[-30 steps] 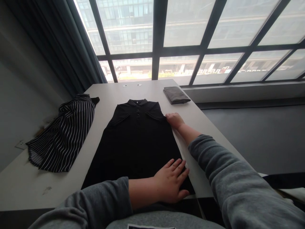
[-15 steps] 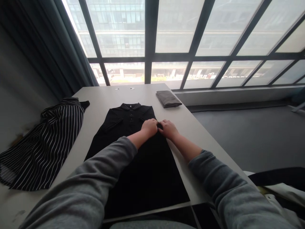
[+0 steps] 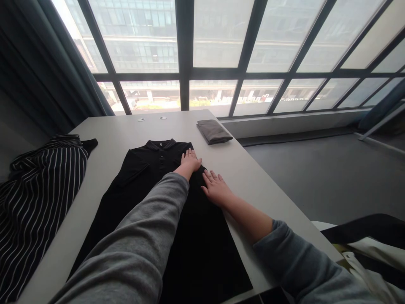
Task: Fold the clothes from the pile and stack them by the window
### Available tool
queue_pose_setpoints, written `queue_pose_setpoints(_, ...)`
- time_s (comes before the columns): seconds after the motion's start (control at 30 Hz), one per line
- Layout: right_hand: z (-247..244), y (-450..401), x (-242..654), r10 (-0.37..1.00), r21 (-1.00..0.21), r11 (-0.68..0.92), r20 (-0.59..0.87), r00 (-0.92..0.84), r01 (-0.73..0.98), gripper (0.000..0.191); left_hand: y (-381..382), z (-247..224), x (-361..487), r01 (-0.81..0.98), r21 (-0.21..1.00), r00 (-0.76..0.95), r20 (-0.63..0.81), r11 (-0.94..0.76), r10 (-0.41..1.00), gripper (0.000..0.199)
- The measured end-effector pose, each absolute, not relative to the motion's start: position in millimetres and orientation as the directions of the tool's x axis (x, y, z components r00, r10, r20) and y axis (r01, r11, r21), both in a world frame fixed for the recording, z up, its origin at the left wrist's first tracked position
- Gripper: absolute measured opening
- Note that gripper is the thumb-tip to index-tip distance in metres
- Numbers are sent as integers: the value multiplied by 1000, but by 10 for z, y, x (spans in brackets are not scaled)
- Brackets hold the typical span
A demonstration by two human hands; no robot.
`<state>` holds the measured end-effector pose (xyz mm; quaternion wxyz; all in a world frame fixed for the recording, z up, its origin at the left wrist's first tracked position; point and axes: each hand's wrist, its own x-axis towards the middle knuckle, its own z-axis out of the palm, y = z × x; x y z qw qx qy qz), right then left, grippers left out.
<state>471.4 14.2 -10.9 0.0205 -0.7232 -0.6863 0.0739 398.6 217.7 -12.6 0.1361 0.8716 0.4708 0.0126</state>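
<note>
A black collared shirt point(image 3: 133, 207) lies spread on the white table point(image 3: 253, 181), its collar toward the window. My left hand point(image 3: 190, 160) rests flat on the shirt near its right shoulder and sleeve, fingers apart. My right hand point(image 3: 217, 188) lies with spread fingers on the shirt's right side edge, a little nearer to me. Neither hand holds anything.
A folded grey cloth point(image 3: 214, 131) lies at the table's far right edge. On the left is a black and white striped garment point(image 3: 47, 198). Several garments point(image 3: 373, 249) are heaped at the lower right. Windows and a dark curtain point(image 3: 47, 63) stand behind.
Both hands have let go of the pinched fabric and opened. The left moved up toward the shoulder, the right moved down the side edge. The view has turned slightly right.
</note>
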Motion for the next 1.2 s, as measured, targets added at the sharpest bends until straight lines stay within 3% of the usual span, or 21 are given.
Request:
queue_pose_setpoints(0.3, -77, -229, 4645, 978, -115, -66, -204, 42, 991, 76, 2183, -97, 4027, 845, 263, 496, -54, -466, 867, 76)
queue_pose_setpoints(0.5, -106, -300, 4693, 992, -63, -29, -122, 21, 998, 71, 1803, -11, 3683, 765, 260, 584, 108, -590, 805, 70)
queue_pose_setpoints(0.7, 75, -271, 4776, 996, -24, 51, 76, -49, 998, 66, 1011, -124, 2129, 676, 98, 723, 100, -730, 683, 70)
queue_pose_setpoints(0.83, 202, -196, 4476, 958, -53, 273, 104, -267, 960, 62, 249, -275, 989, 671, 80, 735, 56, -737, 675, 69)
queue_pose_setpoints(1.0, 203, 45, 3611, 727, -158, 685, 74, -683, 712, 60, -558, -358, 499, 695, 20, 706, 167, -718, 688, 64)
queue_pose_setpoints(1.1, 122, 311, 3150, 651, -188, 751, 55, -757, 632, 61, -743, -361, 523, 754, 7, 644, 192, -657, 741, 64)
queue_pose_setpoints(1.2, 10, 627, 2948, 659, -212, 734, -6, -752, 645, 64, -776, -345, 572, 783, 24, 608, 183, -622, 772, 66)
